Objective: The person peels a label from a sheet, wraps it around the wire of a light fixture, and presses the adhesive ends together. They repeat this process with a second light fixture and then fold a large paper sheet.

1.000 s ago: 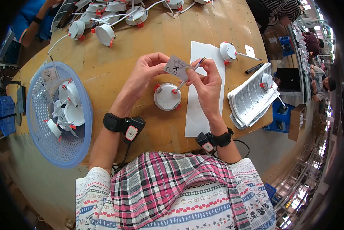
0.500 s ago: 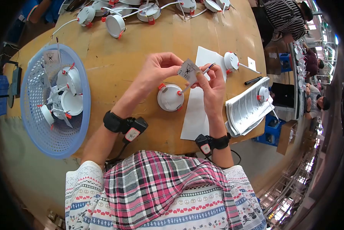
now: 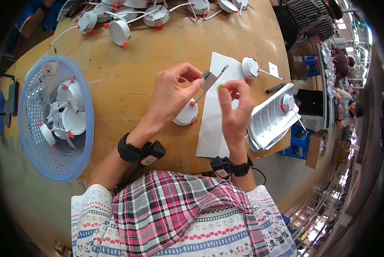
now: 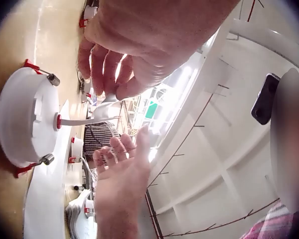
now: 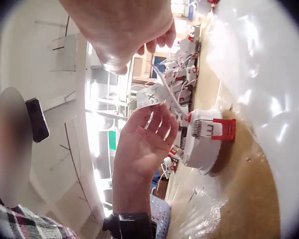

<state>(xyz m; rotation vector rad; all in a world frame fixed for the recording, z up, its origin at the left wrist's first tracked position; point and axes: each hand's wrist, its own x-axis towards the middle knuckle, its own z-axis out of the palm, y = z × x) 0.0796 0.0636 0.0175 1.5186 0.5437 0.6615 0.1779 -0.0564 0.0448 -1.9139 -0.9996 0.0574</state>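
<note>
My left hand (image 3: 170, 94) pinches a small printed label (image 3: 210, 80) between thumb and fingers. This label sits on the white cable (image 4: 79, 121) of a round white downlight (image 3: 186, 116). Partly behind the left hand in the head view, the downlight stands on the table with its cable rising from a red fitting. Red clips with springs show on its sides in the left wrist view. Just right of the label, my right hand (image 3: 236, 107) is apart from it, holding nothing. Its fingers are loosely bent in the head view and spread in the left wrist view.
A blue perforated basket (image 3: 85, 141) with several downlights stands at left. White paper (image 3: 209, 132) lies under the right hand. Beyond it are another downlight (image 3: 249, 67), a black pen (image 3: 275, 88) and a stack of printed sheets (image 3: 264, 128). More downlights (image 3: 119, 32) crowd the far edge.
My right hand has let go of the label and cable and drawn back to the right. The left hand keeps its pinch, and the label has turned nearly edge-on.
</note>
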